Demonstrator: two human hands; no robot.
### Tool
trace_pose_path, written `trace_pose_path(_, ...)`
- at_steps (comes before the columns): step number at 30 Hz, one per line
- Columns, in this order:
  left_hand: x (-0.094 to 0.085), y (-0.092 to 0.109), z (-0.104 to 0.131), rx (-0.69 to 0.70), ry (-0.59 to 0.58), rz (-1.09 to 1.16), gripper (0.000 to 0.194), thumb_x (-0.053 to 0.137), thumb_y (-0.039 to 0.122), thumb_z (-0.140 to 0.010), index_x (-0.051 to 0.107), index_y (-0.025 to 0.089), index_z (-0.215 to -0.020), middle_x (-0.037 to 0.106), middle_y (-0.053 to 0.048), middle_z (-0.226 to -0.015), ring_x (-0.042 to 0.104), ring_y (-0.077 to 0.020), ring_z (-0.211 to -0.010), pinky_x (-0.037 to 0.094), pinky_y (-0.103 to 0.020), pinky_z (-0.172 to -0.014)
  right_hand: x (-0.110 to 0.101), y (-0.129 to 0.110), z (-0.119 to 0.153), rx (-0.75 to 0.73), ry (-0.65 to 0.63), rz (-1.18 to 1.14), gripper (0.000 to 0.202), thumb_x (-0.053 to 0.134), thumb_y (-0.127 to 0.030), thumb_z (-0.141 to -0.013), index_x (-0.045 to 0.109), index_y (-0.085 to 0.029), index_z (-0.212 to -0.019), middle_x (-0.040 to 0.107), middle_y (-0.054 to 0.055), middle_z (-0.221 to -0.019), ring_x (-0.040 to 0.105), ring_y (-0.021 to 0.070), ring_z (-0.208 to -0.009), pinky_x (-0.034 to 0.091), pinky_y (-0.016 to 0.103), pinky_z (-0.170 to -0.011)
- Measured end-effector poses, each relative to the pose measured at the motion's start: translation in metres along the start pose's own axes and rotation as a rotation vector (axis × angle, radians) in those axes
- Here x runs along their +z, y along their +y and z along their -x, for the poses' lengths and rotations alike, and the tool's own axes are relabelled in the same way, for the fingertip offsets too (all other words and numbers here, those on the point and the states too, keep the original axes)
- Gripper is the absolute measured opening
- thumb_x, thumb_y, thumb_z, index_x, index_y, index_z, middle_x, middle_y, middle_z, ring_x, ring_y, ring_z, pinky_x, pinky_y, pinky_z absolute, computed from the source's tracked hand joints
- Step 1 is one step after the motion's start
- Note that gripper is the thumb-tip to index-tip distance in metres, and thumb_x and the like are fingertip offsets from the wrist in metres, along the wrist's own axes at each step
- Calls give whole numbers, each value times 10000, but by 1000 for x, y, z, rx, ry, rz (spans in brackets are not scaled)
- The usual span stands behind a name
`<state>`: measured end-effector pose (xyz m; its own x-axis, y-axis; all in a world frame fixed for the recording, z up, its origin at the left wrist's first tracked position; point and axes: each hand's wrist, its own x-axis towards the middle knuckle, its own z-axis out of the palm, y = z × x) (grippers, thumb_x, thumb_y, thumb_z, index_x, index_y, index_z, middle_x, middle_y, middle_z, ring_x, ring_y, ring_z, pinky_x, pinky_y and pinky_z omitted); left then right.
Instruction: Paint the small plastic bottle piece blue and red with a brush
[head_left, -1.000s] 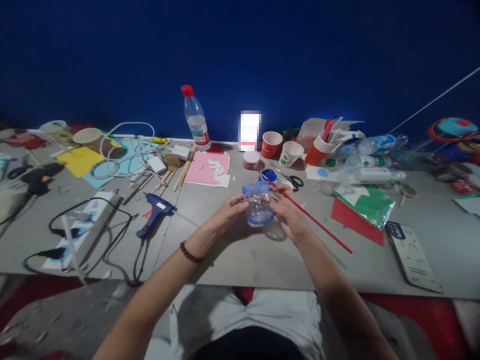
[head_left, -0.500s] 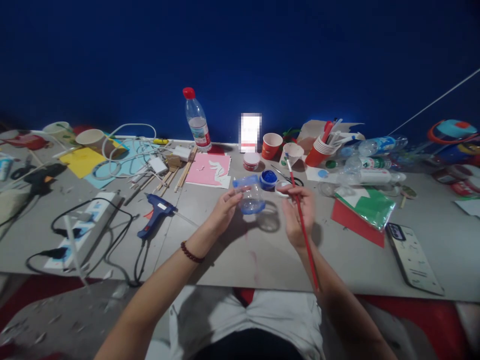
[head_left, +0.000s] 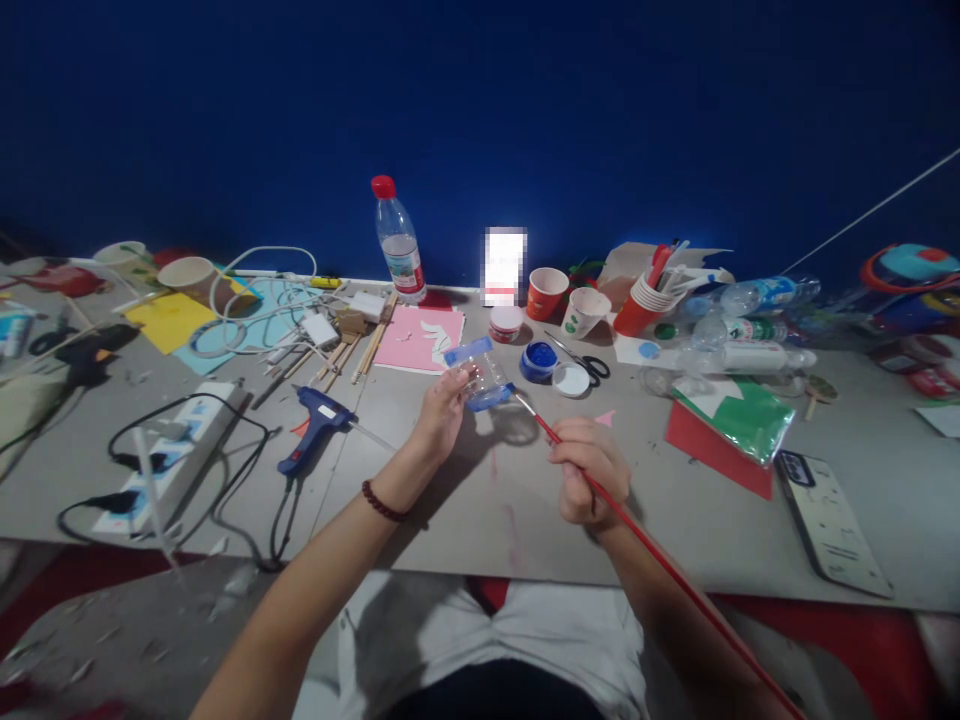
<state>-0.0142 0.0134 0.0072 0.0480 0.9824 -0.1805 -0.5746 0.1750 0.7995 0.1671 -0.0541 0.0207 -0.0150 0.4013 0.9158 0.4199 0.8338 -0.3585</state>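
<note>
My left hand [head_left: 441, 412] is closed on a clear plastic piece [head_left: 486, 374], which looks like a cut section of bottle with blue painted bands along its upper and lower edges. In my closed right hand [head_left: 592, 468] is a long paintbrush with a red handle [head_left: 551, 434]. Its dark tip meets the lower blue band at the right end. Just beyond the piece stands an open jar of blue paint [head_left: 538, 362], with a white lid [head_left: 571, 380] lying beside it. Black-handled scissors [head_left: 594, 370] rest behind the lid.
A blue glue gun [head_left: 321, 425] and a white power strip [head_left: 169, 455] with cables lie to the left. A red-capped bottle [head_left: 400, 250] and paper cups [head_left: 585, 312] stand at the back. Plastic bottles [head_left: 757, 330] and a phone [head_left: 832, 525] lie on the right.
My right hand has turned and lowered the brush from upright to slanting, its tip now at the plastic piece. My left hand has tilted the piece and shifted it slightly left.
</note>
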Motion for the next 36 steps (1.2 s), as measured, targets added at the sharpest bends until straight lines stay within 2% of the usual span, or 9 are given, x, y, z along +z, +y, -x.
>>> trace_pose_path(6,0,-2,-1,20,13,-37,351,851,433,-624,735,207,-865,746,-33,-935,673,-211,-974,473,-363,-942,0,-7,-5,6,-86,-26,223,429,-63,-810,577,-224,-856,538,11,-689,573,180,-650,491,327,-556)
trace_pose_path(15,0,-3,-1,23,46,-26,396,877,437,-578,730,177,-838,740,-40,-867,667,-189,-852,481,-340,-878,-2,-14,-9,34,-150,-53,196,417,-63,-819,520,-227,-785,497,0,-652,494,163,-588,425,320,-535)
trace_pose_path(22,0,-4,-3,41,67,-7,424,881,454,-568,729,175,-850,728,-28,-846,666,-193,-866,477,-350,-902,0,-8,-1,18,-72,-88,201,428,-93,-811,563,-243,-823,518,0,-669,519,175,-587,445,327,-521)
trace_pose_path(25,0,-4,-2,37,63,-9,411,880,444,-575,726,174,-844,725,-31,-844,665,-190,-860,476,-347,-898,2,-9,-2,30,-107,-72,215,431,-78,-799,569,-236,-844,535,7,-689,540,183,-626,472,340,-561)
trace_pose_path(29,0,-5,0,30,54,-25,364,858,447,-615,730,183,-831,724,-28,-845,658,-181,-835,481,-333,-864,1,-12,-5,22,-167,-53,191,426,-80,-810,536,-235,-797,497,0,-646,508,172,-586,437,324,-536)
trace_pose_path(36,0,-5,-1,38,39,-14,379,858,477,-616,721,183,-812,709,-16,-822,643,-174,-818,487,-332,-838,1,-7,4,2,-97,-70,196,416,-109,-848,561,-241,-839,514,9,-667,520,183,-601,445,344,-536)
